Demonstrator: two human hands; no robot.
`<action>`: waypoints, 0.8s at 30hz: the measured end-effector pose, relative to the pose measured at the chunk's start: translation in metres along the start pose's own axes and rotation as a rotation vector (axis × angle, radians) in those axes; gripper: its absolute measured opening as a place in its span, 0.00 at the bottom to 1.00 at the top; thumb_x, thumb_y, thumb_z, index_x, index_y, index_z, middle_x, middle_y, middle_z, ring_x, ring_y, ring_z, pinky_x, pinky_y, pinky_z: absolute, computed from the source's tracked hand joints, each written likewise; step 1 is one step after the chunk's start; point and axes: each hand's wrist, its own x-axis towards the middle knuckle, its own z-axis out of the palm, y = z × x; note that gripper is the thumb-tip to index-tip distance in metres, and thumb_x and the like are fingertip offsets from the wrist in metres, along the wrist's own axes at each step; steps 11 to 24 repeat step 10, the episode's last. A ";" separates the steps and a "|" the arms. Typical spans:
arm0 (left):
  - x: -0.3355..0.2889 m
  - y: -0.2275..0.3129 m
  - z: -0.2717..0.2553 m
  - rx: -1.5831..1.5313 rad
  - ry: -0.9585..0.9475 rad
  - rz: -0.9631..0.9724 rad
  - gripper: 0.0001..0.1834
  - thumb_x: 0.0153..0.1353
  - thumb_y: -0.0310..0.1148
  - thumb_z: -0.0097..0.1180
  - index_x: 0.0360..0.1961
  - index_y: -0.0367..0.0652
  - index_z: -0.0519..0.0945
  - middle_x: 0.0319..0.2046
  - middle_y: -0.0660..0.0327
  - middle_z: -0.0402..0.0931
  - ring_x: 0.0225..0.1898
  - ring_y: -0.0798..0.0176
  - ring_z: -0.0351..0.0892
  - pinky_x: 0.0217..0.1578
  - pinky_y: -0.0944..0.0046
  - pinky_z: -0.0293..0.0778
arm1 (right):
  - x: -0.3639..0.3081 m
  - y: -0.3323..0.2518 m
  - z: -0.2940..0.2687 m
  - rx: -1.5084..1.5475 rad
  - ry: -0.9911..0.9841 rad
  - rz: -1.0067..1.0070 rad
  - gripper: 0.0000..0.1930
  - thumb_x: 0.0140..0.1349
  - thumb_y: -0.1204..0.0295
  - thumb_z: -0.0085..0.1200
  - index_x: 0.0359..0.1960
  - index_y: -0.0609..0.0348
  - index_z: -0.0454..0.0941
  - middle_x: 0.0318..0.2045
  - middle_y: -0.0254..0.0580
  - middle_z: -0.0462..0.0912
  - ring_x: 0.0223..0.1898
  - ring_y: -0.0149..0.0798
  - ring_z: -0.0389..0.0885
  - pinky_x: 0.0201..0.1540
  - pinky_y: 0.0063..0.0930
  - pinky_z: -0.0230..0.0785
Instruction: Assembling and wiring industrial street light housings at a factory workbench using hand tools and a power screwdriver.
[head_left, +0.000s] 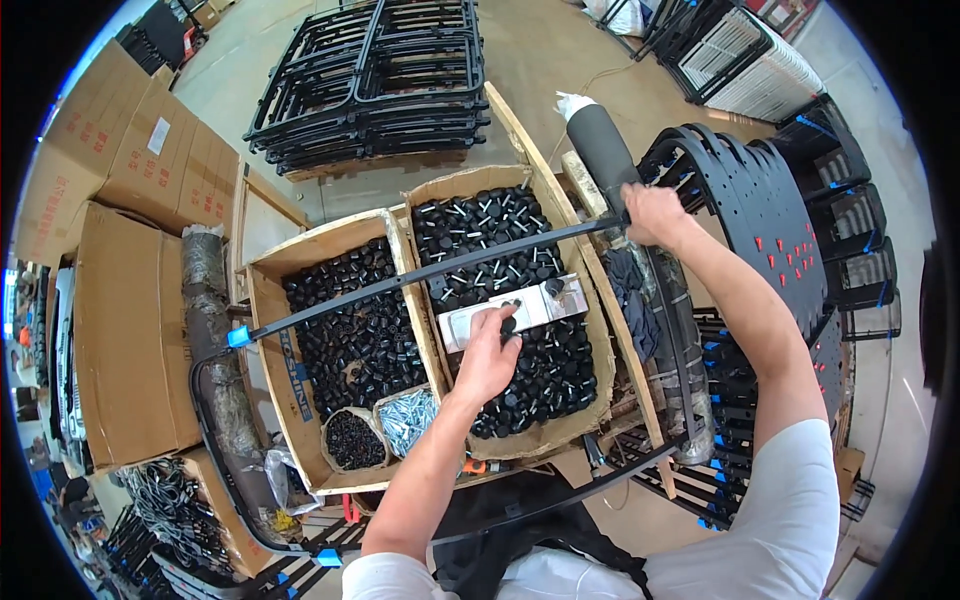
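My right hand [655, 213] is closed around the far right corner of a black metal tube frame [430, 268]. The frame lies across two bins, with blue pieces on its left and near corners. Over the right bin, my left hand [487, 355] is closed, with a black screw-in foot [509, 325] between thumb and fingers. Its fingers are beside a long white box [545, 310] resting on many black feet with metal studs [490, 222]. The left bin holds small black plastic caps [360, 350].
Silver screws [405, 420] and small black parts [354, 441] fill two small containers. Foam-wrapped rails [605, 150] flank the bins. Stacked black frames [370, 90] stand beyond, cartons [135, 330] at left, and black panels with red pieces [765, 230] at right.
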 end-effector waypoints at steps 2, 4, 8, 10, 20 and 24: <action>-0.022 0.006 -0.007 -0.503 -0.124 -0.392 0.28 0.69 0.19 0.57 0.70 0.37 0.71 0.62 0.53 0.74 0.64 0.58 0.74 0.64 0.59 0.71 | 0.003 -0.006 -0.008 0.061 0.094 -0.008 0.18 0.61 0.66 0.57 0.50 0.61 0.85 0.45 0.53 0.91 0.47 0.50 0.92 0.49 0.47 0.85; -0.044 0.004 -0.003 -0.979 -0.101 -0.416 0.27 0.71 0.19 0.56 0.70 0.37 0.72 0.60 0.60 0.77 0.59 0.64 0.76 0.63 0.62 0.71 | 0.005 -0.007 -0.029 -0.014 -0.083 -0.013 0.16 0.65 0.67 0.54 0.48 0.62 0.83 0.44 0.55 0.90 0.46 0.51 0.92 0.48 0.49 0.84; -0.073 0.005 -0.003 -1.502 -0.123 -0.449 0.25 0.73 0.29 0.57 0.70 0.39 0.73 0.64 0.58 0.76 0.61 0.63 0.77 0.60 0.58 0.74 | 0.008 -0.012 -0.024 0.072 0.149 -0.017 0.14 0.66 0.67 0.54 0.42 0.59 0.90 0.44 0.55 0.91 0.49 0.50 0.92 0.52 0.46 0.84; -0.083 0.003 0.001 -1.452 -0.080 -0.534 0.26 0.75 0.32 0.57 0.72 0.42 0.71 0.65 0.58 0.76 0.63 0.61 0.76 0.61 0.58 0.73 | 0.021 -0.009 -0.026 0.096 0.016 0.027 0.16 0.68 0.65 0.52 0.47 0.58 0.90 0.45 0.50 0.92 0.49 0.51 0.92 0.55 0.46 0.84; -0.083 0.003 0.001 -1.452 -0.080 -0.534 0.26 0.75 0.32 0.57 0.72 0.42 0.71 0.65 0.58 0.76 0.63 0.61 0.76 0.61 0.58 0.73 | 0.021 -0.009 -0.026 0.096 0.016 0.027 0.16 0.68 0.65 0.52 0.47 0.58 0.90 0.45 0.50 0.92 0.49 0.51 0.92 0.55 0.46 0.84; -0.083 0.003 0.001 -1.452 -0.080 -0.534 0.26 0.75 0.32 0.57 0.72 0.42 0.71 0.65 0.58 0.76 0.63 0.61 0.76 0.61 0.58 0.73 | 0.021 -0.009 -0.026 0.096 0.016 0.027 0.16 0.68 0.65 0.52 0.47 0.58 0.90 0.45 0.50 0.92 0.49 0.51 0.92 0.55 0.46 0.84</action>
